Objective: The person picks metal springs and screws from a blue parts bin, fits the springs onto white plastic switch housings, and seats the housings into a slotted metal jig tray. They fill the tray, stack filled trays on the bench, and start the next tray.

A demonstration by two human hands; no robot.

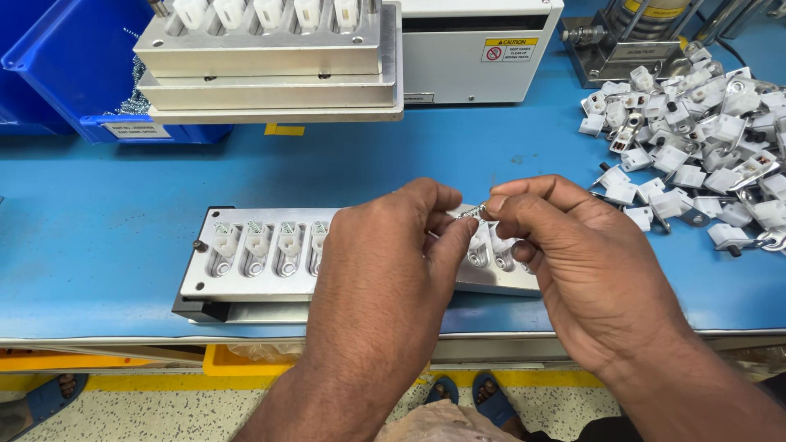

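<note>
Blue bench (106, 237) carried a metal fixture plate (205, 278) w/ white housings seated in its pockets. Left hand (385, 270) and right hand (573, 262) met above it, fingertips pinching a small metal spring (472, 213). Step judged: fitting spring into an open pocket; next needs fine alignment.

Both hands (491, 270) and forearms are bare, without sleeves, gloves, rings or watch; feet in blue sandals (471, 393)
</note>
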